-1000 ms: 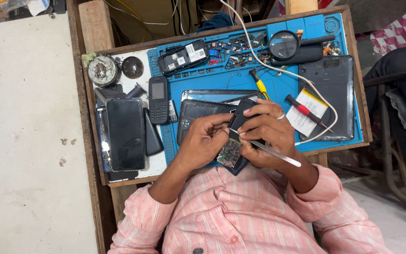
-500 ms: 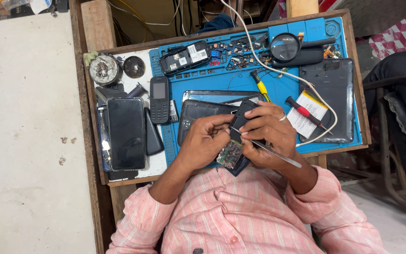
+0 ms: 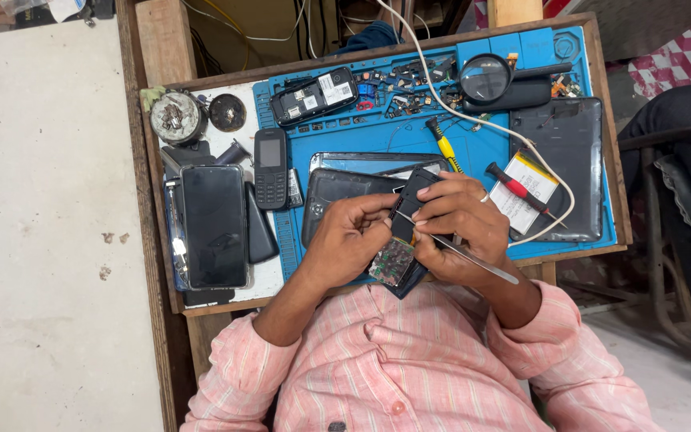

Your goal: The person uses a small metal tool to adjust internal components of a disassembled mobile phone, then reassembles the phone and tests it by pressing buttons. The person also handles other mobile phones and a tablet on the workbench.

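The person's two hands meet over the near edge of the bench point(image 3: 161, 232), just above a pink striped shirt point(image 3: 409, 368). Between them is a small opened phone point(image 3: 404, 232), dark, with its green circuit board showing at the low end.

The left hand point(image 3: 344, 244) comes up from a bare forearm, bent at the wrist. Its fingers are curled shut around the left side of the opened phone, with the thumb pressed on top.

The right hand point(image 3: 461, 228) is cupped over the right side of the phone. Its fingers are closed on the phone's top end and also pinch thin metal tweezers point(image 3: 465, 254). The tweezers slant down toward the right elbow, and their tip touches the middle of the phone.

The phone is held up a little, over a dark phone back cover point(image 3: 337, 192) lying on the blue work mat point(image 3: 473, 152).

Toward the left edge of the bench lies a black smartphone point(image 3: 213, 226), and beside it a small keypad phone point(image 3: 270, 168). Just past the right hand sit a yellow screwdriver point(image 3: 444, 146) and a red screwdriver point(image 3: 515, 189). A magnifying glass point(image 3: 485, 78) rests near the far edge.
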